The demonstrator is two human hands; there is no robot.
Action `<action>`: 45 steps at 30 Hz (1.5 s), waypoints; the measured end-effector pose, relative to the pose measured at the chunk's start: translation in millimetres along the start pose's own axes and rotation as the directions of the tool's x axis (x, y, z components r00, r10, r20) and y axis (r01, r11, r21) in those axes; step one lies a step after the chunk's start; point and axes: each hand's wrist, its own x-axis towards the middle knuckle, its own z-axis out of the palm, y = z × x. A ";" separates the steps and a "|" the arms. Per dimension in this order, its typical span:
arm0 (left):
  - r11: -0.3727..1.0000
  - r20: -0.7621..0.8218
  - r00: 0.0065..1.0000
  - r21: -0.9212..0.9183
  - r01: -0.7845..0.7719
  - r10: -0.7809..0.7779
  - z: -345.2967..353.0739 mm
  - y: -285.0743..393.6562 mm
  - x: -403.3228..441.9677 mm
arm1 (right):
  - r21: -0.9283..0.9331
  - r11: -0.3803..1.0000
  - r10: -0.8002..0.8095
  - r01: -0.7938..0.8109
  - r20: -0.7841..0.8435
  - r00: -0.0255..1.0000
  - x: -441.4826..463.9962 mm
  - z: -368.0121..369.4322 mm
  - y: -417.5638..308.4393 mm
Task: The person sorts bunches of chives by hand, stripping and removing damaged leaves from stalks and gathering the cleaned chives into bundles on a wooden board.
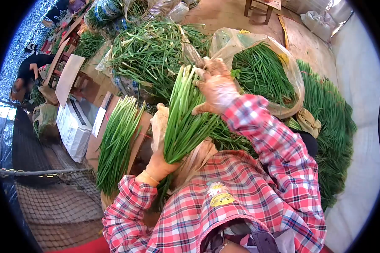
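My left hand (pixel 161 167) is wrapped round the leafy lower end of a bunch of chives (pixel 179 122), held up in front of my chest. The pale stem ends point up and away from me. Beside those ends is my right hand (pixel 218 86), its thumb and fingers apart; whether the fingertips touch the stems I cannot tell. Another chive bunch (pixel 119 141) lies on a brown board to my left. Beyond my hands is a large loose heap of chives (pixel 150 57).
A clear plastic bag (pixel 297 90) holds more chives at the right, with a long stack of chives (pixel 331 130) along the white wall sheet. A white box (pixel 73 130) and black netting (pixel 57 202) are at the left. A person (pixel 33 67) bends over farther back.
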 end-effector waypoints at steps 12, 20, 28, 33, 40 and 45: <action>0.973 0.082 0.996 -0.224 0.049 -0.031 -32.9 24.5 -11.2 | 0.838 0.541 -0.063 -0.070 0.123 0.990 3.9 55.3 -20.2; 0.941 0.218 0.971 -0.296 0.162 -0.099 -40.4 0.0 -14.9 | 0.724 0.665 0.236 -0.185 0.032 0.971 4.2 99.2 9.9; 0.878 0.160 0.964 -0.401 0.260 -0.213 -57.2 7.3 -48.8 | -0.371 0.894 0.437 -0.250 0.605 0.666 -51.7 108.3 98.7; 0.831 0.136 0.960 -0.481 0.280 -0.245 -49.0 2.9 -44.5 | 0.271 0.811 0.348 -0.518 0.489 0.800 -35.4 75.9 50.3; 0.868 0.186 0.962 -0.421 0.263 -0.201 -42.5 5.7 -29.3 | 0.480 0.779 -0.375 0.404 -0.161 0.913 -8.9 31.7 -65.8; 0.884 0.178 0.963 -0.389 0.260 -0.204 -36.9 1.5 -28.2 | 0.428 0.778 -0.417 0.460 -0.196 0.888 -4.5 37.9 -86.0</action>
